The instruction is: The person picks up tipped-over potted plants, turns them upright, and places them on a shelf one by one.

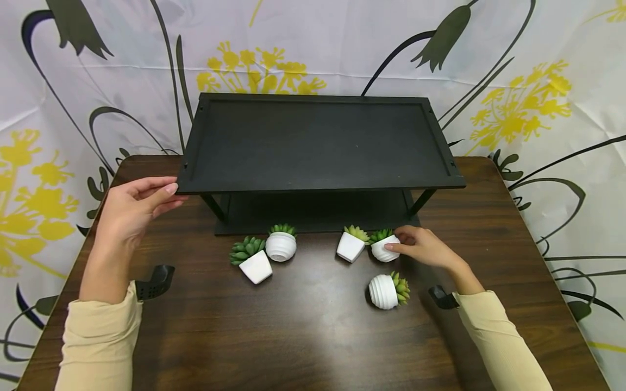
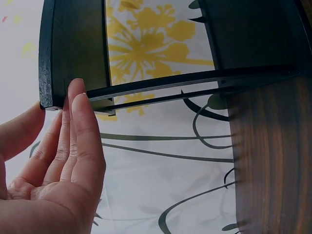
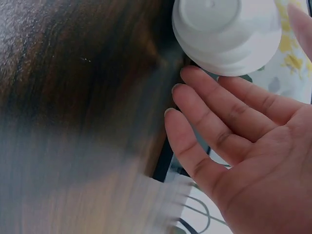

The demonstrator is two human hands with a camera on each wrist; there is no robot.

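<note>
Left fingers (image 1: pixel 158 197) pinch the black shelf (image 1: pixel 318 144) by its corner; a tug might shift it. Right fingers (image 1: pixel 401 248) pinch a rounded pot (image 1: pixel 380 251) just in front; slipping, it could knock the square pot (image 1: pixel 350 247) alongside.

Shelf (image 1: pixel 313 144) is black. Five pots (image 1: pixel 281 247) white; succulents (image 1: pixel 246 250) deep green in three, yellow-green in two. Table (image 1: pixel 303 336) dark brown, wood-grain streaks. Backdrop cloth (image 1: pixel 352 49) white, printed with yellow flower clusters (image 1: pixel 528 117), grey-green bell blooms (image 1: pixel 446 35). Sleeves (image 1: pixel 100 342) pale yellow.
</note>
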